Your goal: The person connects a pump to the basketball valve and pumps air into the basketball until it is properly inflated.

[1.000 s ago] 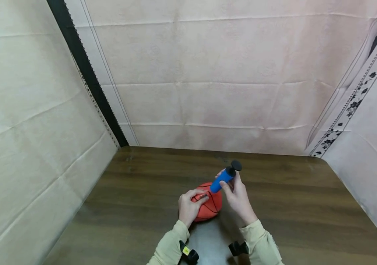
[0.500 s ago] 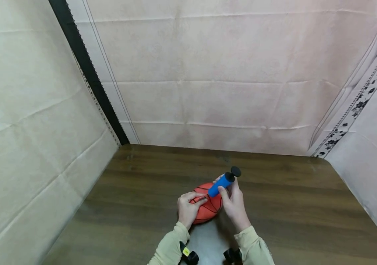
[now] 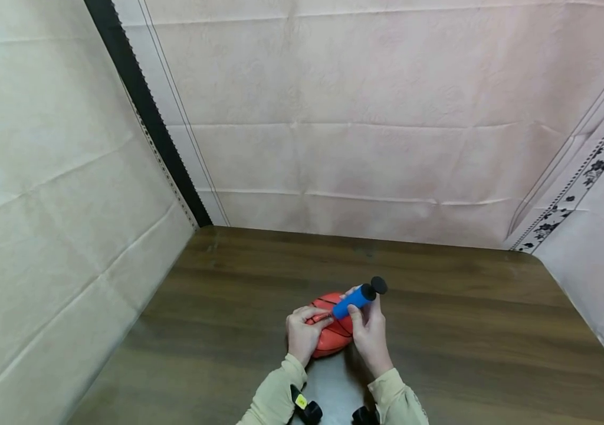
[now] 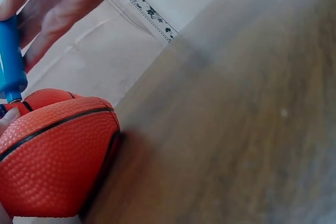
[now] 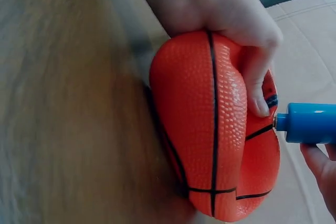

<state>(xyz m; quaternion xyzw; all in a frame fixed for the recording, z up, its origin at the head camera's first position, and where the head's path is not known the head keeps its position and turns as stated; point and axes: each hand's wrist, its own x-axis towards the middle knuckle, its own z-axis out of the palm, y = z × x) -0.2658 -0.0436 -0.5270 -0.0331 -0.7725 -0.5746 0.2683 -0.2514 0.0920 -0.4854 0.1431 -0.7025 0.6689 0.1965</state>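
A small orange-red basketball [image 3: 335, 339], partly deflated with a deep dent in its side, sits on the wooden table. My left hand [image 3: 302, 333] grips the ball at its dented side; in the right wrist view the thumb [image 5: 259, 104] presses into the fold. A blue hand pump [image 3: 354, 301] with a black handle [image 3: 378, 285] is held in my right hand [image 3: 371, 336], tilted with its lower end toward the ball. In the left wrist view the nozzle of the pump [image 4: 10, 61] meets the ball right beside the left thumb. My right fingers wrap around the barrel.
The brown wooden table [image 3: 217, 354] extends around the ball on all sides. Pale cloth walls [image 3: 365, 147] rise behind it and at both sides. Black camera mounts [image 3: 309, 412] are strapped to both wrists.
My right hand has come down and left with the pump, which now leans flatter against the ball. The left hand keeps its grip on the ball. The head view has shifted slightly.
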